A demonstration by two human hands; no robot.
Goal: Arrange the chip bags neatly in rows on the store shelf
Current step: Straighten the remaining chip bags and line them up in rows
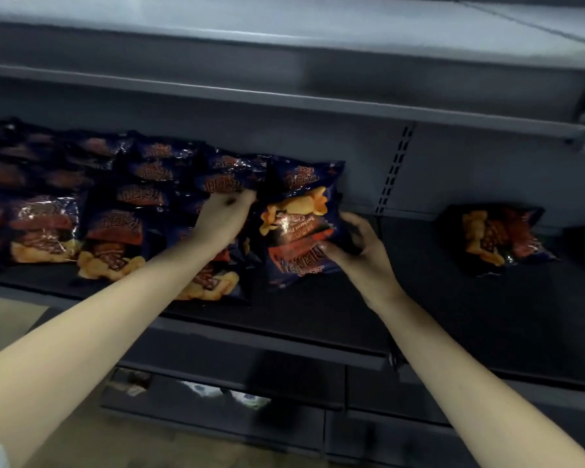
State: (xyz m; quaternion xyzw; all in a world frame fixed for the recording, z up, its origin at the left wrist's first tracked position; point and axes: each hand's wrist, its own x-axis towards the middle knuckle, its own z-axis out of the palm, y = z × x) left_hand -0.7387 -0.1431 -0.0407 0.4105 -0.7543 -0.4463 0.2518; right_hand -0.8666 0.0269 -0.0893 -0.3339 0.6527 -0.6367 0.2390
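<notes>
Rows of bags (115, 214) already overlap along the shelf (419, 315) to the left of the fingers, so most of the job looks done. At the end of those rows, between both hands, one bag (301, 224) is being set in place. The left hand (222, 217) has bunched fingers pinching its upper left corner, though blur makes that grip uncertain. The right hand (362, 251) curls round its lower right edge, thumb pressed on the front. Well to the right of the fingers a stray bag (497, 238) lies askew, with another dark packet at the frame's edge, both probably still to be lined up.
</notes>
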